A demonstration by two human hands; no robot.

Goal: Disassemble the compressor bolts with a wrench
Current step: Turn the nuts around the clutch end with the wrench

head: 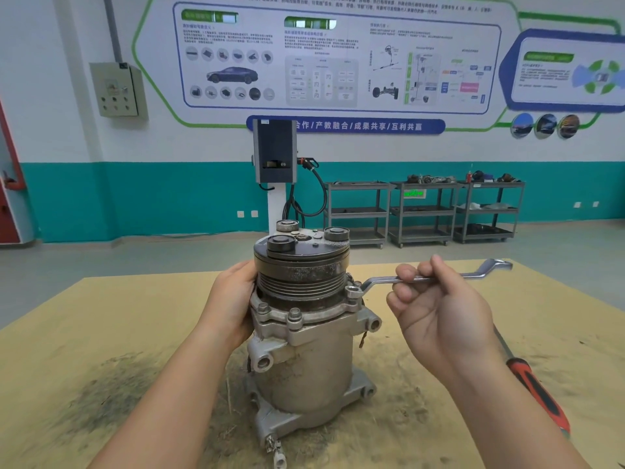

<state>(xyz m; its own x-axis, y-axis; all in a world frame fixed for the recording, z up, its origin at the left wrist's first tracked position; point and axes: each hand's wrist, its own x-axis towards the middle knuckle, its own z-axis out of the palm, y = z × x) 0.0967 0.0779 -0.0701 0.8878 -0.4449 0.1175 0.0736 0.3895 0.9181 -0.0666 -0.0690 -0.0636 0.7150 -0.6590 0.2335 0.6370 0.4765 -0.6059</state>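
A grey metal compressor [304, 360] stands upright on the tan table [101, 333], its black pulley [301, 262] on top. My left hand [233, 299] grips its left side just under the pulley. My right hand [439, 309] holds the shaft of a silver ring wrench [436, 278] between thumb and curled fingers. The wrench's ring end sits on a bolt [354, 292] at the right of the flange. Two more bolts [294, 314] show on the flange's front.
A red-and-black handled screwdriver [537, 390] lies on the table to the right, partly behind my right forearm. Dark grit stains the table's left part [111, 390]. Beyond the table are a charging post [274, 154] and grey shelf carts [422, 211] by the wall.
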